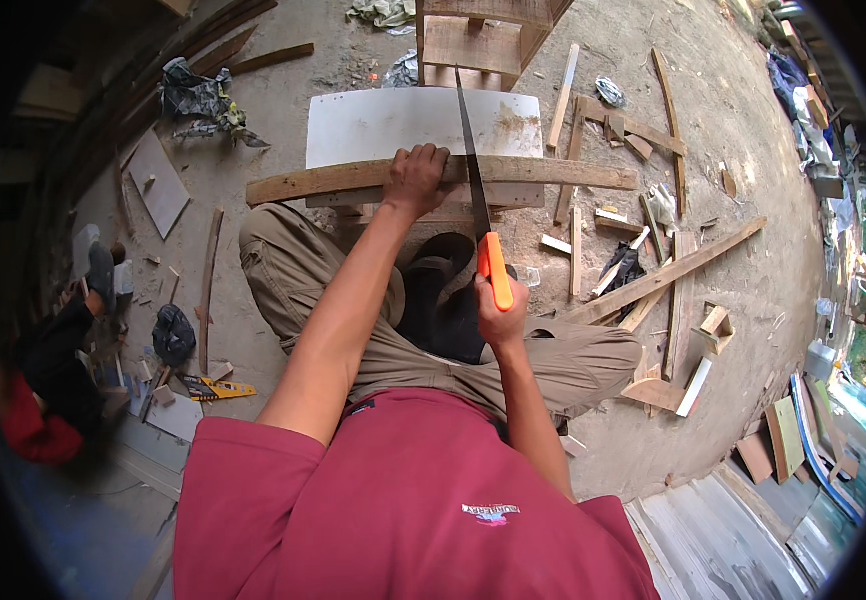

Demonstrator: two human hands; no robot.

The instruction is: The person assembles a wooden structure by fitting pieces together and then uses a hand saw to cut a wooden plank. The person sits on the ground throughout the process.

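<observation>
left grip [415, 178] clamped flat over the curved plank [553, 174], right grip [500, 312] closed round the orange-handled saw [475, 180] just beside it

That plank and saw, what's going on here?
A person sitting on the ground is sawing wood. The left hand presses down on a long wooden plank that lies across a low white board. The right hand grips the orange handle of a handsaw, whose blade crosses the plank just right of the left hand. Offcuts and wood strips lie scattered on the dirt floor around.
</observation>
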